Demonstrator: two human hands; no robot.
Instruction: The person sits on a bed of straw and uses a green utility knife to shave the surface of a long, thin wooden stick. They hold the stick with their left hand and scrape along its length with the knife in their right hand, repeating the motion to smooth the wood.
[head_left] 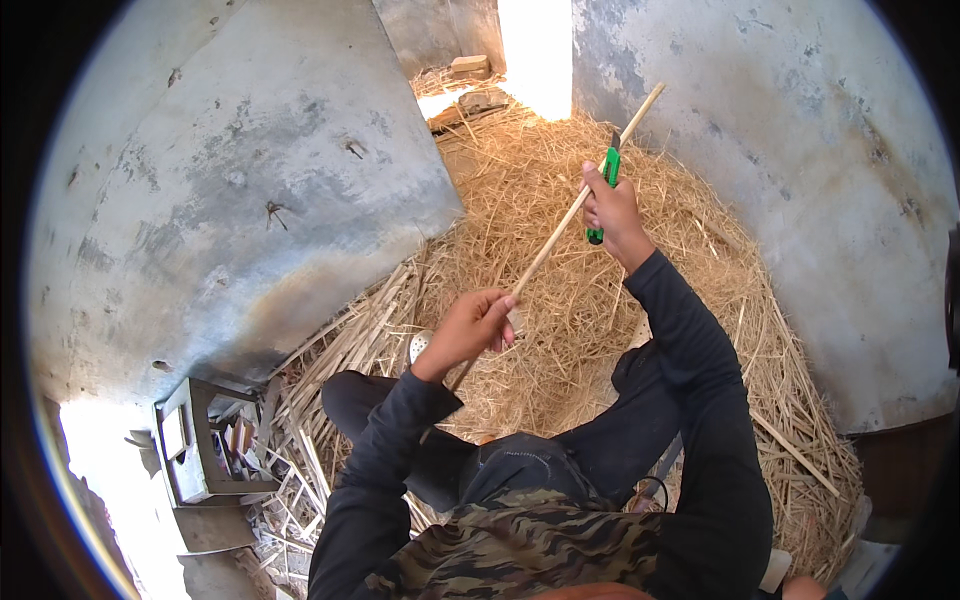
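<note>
A long, thin, pale strip of bamboo or wood (547,249) runs slantwise from near my lap up to the far right. My left hand (472,328) is closed around its lower part, with the tail end passing below the fist. Farther out, my right hand (617,212) grips a green utility knife (611,168), its dark blade pointing away from me. The knife lies against the strip near its upper end, and my right thumb is by the strip. Whether the blade edge bites into it, I cannot tell.
Fine shavings (560,350) cover the floor around my crossed legs. Split strips (375,320) lie piled on the left, and more on the right. Grey, worn walls (780,200) close in on both sides. A small open-fronted cabinet (215,445) with clutter stands at the left.
</note>
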